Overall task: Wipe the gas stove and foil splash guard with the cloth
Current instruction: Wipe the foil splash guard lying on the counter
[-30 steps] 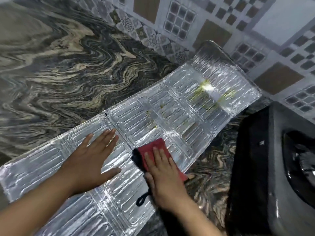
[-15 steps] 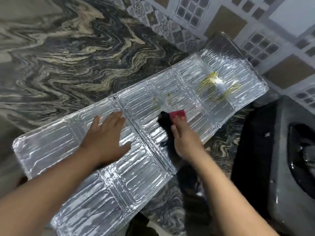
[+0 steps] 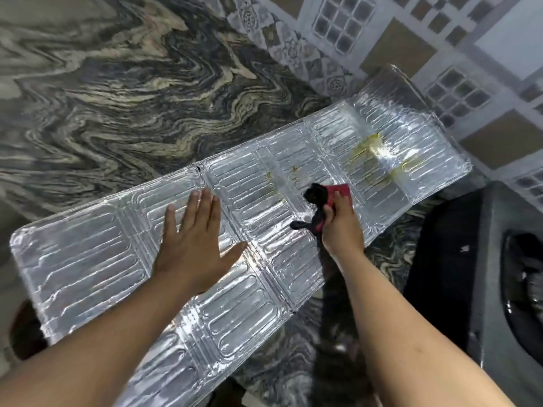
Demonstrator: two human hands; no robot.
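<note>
foil splash guard (image 3: 293, 201) is lying flat on the marbled counter (image 3: 117, 98), beside the gas stove (image 3: 484, 259). left hand (image 3: 194, 245) is pressing it, fingers spread. right hand (image 3: 340, 224), now further along, is clutching the bunched red cloth (image 3: 338, 190) near yellow stains (image 3: 373, 154) awaiting wiping.

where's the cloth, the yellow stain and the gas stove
cloth (image 3: 340, 190), head view, red part above the fingers
yellow stain (image 3: 370, 145), head view, its brightest patch
gas stove (image 3: 487, 259), head view, grey top left of burner
</note>
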